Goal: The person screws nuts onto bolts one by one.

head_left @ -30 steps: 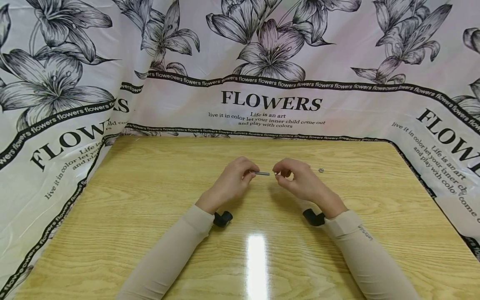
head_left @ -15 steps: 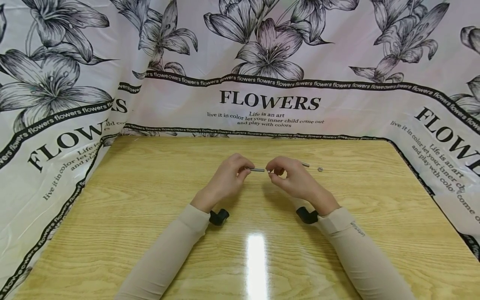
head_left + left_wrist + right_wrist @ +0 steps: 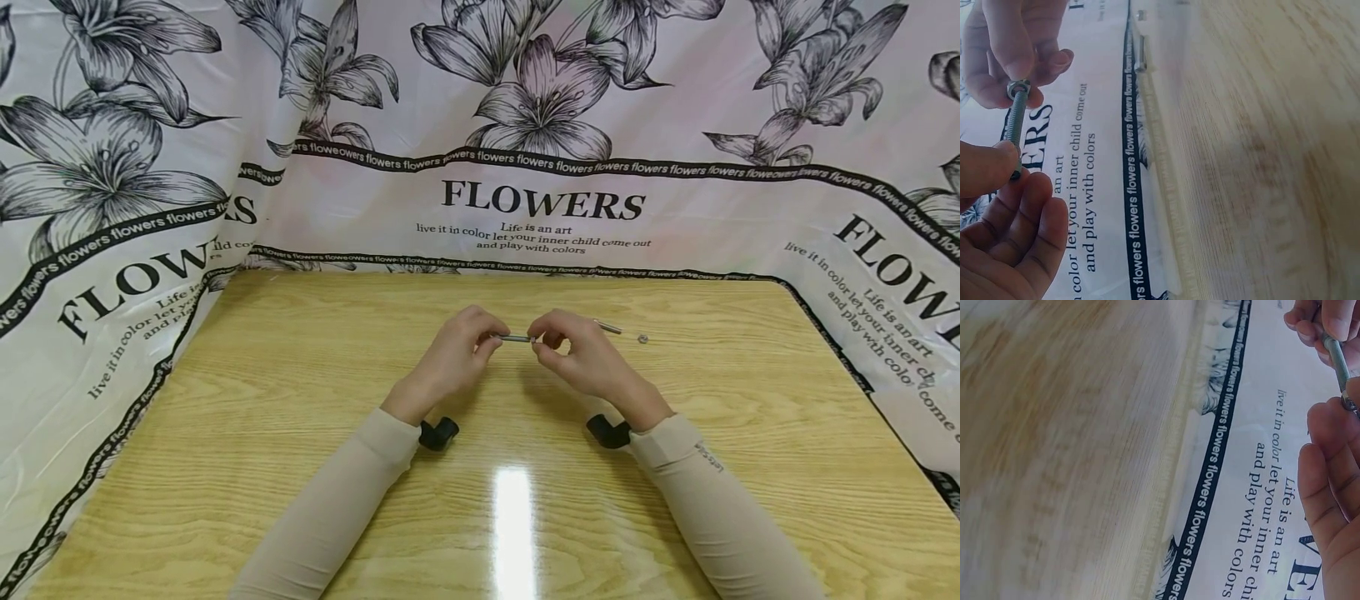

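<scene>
My left hand (image 3: pixel 459 354) pinches a short grey threaded rod (image 3: pixel 514 338) between thumb and fingertips, holding it level above the table. At the rod's other end, my right hand (image 3: pixel 577 352) pinches a small hex nut (image 3: pixel 1019 88) between thumb and forefinger. The left wrist view has the nut right at the rod's tip, in line with it, and the thread shows along the length between the hands. Only part of the nut (image 3: pixel 1349 402) shows past the right fingertips in the right wrist view.
A second metal rod (image 3: pixel 609 327) lies on the wood-grain table (image 3: pixel 315 367) just behind the right hand. Another nut (image 3: pixel 642 339) lies to its right. A white flower-printed cloth (image 3: pixel 360 208) hangs along the table's back and sides.
My right hand has brought its nut leftward up to the rod's end, closing the gap between them. Both hands have shifted slightly left, and the second rod on the table has come into sight.
</scene>
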The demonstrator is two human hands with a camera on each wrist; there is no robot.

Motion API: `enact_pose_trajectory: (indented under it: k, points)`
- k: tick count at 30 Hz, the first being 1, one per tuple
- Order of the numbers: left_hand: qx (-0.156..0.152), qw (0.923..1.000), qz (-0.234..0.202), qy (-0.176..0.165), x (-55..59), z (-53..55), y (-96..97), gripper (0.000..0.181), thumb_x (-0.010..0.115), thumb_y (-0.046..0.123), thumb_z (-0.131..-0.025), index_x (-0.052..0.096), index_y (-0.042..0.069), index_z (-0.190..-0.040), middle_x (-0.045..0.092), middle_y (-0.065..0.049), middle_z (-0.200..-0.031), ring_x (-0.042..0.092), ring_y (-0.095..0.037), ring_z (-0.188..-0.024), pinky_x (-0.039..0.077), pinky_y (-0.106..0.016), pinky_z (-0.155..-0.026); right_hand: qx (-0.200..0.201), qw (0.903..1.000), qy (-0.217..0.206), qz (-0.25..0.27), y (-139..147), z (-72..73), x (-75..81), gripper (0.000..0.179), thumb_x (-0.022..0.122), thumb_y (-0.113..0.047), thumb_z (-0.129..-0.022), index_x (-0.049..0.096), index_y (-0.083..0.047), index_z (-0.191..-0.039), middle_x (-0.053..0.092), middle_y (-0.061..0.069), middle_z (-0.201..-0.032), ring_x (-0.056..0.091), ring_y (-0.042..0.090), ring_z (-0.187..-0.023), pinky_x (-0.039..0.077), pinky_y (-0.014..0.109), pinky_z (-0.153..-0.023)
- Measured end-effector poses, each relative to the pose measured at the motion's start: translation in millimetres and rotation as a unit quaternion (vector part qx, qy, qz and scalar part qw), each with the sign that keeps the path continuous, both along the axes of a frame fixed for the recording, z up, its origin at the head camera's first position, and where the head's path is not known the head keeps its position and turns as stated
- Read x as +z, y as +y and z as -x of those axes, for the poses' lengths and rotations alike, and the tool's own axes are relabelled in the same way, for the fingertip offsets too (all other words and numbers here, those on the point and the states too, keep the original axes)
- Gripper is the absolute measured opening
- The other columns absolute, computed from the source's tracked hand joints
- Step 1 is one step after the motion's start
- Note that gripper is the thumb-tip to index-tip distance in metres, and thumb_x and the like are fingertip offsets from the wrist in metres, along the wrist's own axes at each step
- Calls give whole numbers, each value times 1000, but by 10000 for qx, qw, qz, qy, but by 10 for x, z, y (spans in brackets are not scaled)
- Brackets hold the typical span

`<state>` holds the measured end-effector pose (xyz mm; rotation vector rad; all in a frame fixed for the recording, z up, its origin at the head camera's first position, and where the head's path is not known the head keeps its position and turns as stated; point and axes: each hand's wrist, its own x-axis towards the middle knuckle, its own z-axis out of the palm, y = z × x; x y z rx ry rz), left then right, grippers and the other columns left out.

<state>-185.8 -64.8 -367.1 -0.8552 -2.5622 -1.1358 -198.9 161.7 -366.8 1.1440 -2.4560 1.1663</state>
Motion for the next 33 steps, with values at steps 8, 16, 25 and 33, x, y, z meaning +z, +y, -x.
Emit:
enact_pose_trajectory:
  k: [8,16,25,33]
  points:
    - [-38,10000,-60,57,-1,-2,14,12,61,3,-93,68,7,-101,60,-1,-99,51,-12,-81,46,-26,-70,-148,9997,-176,99,-18,-5,-19,16,65,0,-87,65,-9,-101,63,0,-92,58,12,-72,50,48,-63]
    - [26,9999,-66,-101,13,-17,15,12,59,4,-94,68,7,-101,60,-2,-100,52,-13,-83,46,-27,-72,-232,9989,-286,275,-27,-9,-45,15,65,-5,-89,65,-12,-102,64,1,-89,59,12,-72,49,48,-64]
    - [35,9997,-112,-224,47,-47,1,12,58,5,-94,68,7,-102,60,-1,-99,50,-13,-82,46,-28,-71,-211,9984,-163,505,-138,-205,200,18,63,12,-84,63,4,-100,64,14,-79,60,24,-67,48,44,-62]
    - [5,9996,-140,-231,51,-45,6,12,59,5,-94,68,6,-102,60,-2,-100,51,-14,-82,46,-28,-72,-236,9978,-82,616,-166,-246,250,19,65,12,-83,62,5,-100,63,14,-78,60,25,-67,48,44,-62]
